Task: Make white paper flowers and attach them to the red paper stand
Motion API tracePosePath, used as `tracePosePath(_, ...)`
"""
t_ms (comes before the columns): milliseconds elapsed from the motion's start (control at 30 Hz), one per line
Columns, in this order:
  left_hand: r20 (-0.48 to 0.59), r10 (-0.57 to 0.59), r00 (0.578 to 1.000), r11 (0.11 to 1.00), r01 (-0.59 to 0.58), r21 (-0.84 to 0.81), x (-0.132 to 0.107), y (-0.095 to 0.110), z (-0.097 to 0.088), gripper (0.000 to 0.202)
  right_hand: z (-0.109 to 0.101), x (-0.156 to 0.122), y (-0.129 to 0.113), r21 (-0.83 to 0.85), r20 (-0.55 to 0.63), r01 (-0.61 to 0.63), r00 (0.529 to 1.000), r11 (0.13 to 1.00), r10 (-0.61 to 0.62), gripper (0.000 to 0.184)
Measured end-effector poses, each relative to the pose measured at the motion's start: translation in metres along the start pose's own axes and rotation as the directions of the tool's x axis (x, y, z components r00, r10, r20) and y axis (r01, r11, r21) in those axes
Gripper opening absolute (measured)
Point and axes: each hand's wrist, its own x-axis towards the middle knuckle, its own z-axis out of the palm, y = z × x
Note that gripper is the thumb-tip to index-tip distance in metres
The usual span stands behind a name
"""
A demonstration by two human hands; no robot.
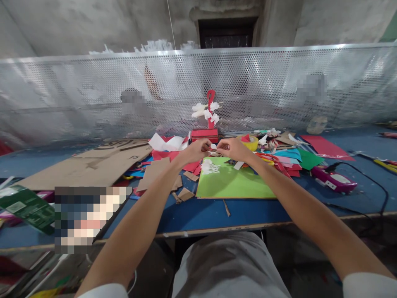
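Note:
Over the far edge of a lime-green sheet, my left hand and my right hand face each other with fingers pinched. Between them is a small white paper piece, held at both sides. Its exact shape is too small to make out. White cut paper strips lie on the green sheet below my left hand. Behind my hands stands a red number-like figure with white crumpled paper flowers, rising from a red box base.
Flat cardboard covers the left, near a green box and a blurred-out screen. Rightward lie yellow tape, coloured paper, a red sheet and a purple device with a black cable. A perforated metal panel closes off the back.

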Motion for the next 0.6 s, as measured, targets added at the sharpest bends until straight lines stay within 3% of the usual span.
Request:
tracePosePath(200, -0.043, -0.048, 0.998, 0.999, 0.047, -0.010, 0.000, 0.013, 0.003, 0.022, 0.002, -0.001, -0.004, 0.060, 0.005, 0.013, 1.000, 0.998, -0.013, 0.017)
tracePosePath(433, -0.020, -0.193, 0.981, 0.906, 0.171, -0.388, -0.002, 0.020, 0.006, 0.031, 0.004, -0.001, -0.006, 0.111, -0.035, 0.034, 0.999, 0.993, -0.030, 0.016)
tracePosePath(600, -0.030, -0.213, 0.977, 0.858, 0.173, -0.483, -0.003, 0.025, 0.006, 0.030, 0.005, -0.001, -0.007, 0.137, -0.086, 0.052, 0.995, 0.989, -0.041, 0.012)
